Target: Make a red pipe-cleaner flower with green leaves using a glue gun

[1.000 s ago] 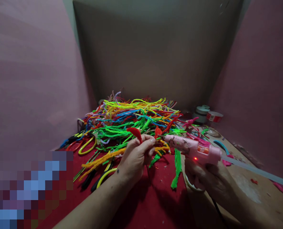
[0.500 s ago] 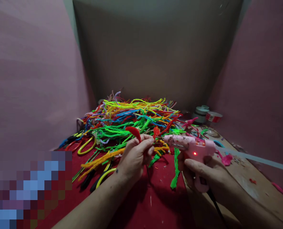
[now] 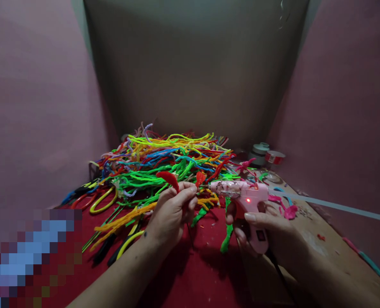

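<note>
My left hand is closed in a pinch on red fuzzy pipe-cleaner pieces. A curved red piece rises behind the thumb, and a smaller orange-red piece stands at the fingertips. My right hand is wrapped round the handle of a pink hot glue gun, whose red light is lit. Its nozzle points left and meets or nearly meets the base of the smaller red piece; exact contact is too small to tell. A long pale glue stick sticks out of the gun's back.
A heap of coloured pipe cleaners lies behind my hands on a red cloth. Yellow-handled pliers and scissors lie at left. Green pieces sit near the gun. A jar and a red-and-white tape roll stand at back right.
The whole view has shifted, so everything sits somewhat farther left. Both hands keep their holds, with the gun's nozzle still at the smaller red piece.
</note>
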Demonstrator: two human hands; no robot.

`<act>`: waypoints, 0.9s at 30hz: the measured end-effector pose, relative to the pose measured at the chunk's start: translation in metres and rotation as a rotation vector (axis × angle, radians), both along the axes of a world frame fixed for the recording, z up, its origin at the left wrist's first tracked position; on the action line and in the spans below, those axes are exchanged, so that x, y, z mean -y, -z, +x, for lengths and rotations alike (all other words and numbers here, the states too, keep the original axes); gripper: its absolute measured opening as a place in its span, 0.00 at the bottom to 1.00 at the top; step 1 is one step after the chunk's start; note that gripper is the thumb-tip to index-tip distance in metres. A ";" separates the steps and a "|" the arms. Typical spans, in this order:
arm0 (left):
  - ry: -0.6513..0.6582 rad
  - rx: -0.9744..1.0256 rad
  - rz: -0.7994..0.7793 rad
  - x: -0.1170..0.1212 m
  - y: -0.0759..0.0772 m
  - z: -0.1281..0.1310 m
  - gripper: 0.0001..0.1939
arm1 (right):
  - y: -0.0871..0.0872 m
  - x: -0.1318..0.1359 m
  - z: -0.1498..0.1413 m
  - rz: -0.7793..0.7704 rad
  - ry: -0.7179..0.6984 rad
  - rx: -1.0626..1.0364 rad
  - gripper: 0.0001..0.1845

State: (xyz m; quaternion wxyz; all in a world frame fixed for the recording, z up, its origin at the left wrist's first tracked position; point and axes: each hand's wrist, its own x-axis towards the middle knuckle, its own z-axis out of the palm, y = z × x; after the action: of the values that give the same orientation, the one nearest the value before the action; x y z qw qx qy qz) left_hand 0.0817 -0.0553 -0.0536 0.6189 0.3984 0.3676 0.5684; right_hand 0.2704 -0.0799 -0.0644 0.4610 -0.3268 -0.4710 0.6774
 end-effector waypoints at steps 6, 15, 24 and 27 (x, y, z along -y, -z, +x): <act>0.023 0.002 -0.011 0.001 0.001 0.000 0.06 | 0.005 0.002 0.001 0.038 0.017 0.036 0.13; 0.049 -0.002 -0.009 0.000 0.001 0.000 0.06 | 0.004 0.002 0.000 0.027 0.032 0.019 0.10; 0.012 -0.007 -0.019 0.002 -0.003 0.001 0.07 | 0.001 0.001 0.001 -0.093 -0.037 -0.148 0.22; -0.020 -0.011 -0.030 0.003 -0.004 0.002 0.07 | -0.003 0.003 0.000 -0.143 -0.016 -0.221 0.18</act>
State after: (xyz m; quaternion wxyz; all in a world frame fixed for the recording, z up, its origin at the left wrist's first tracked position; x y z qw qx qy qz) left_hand 0.0838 -0.0580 -0.0498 0.6173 0.3886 0.3836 0.5665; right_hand 0.2707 -0.0825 -0.0617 0.4804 -0.2785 -0.3703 0.7447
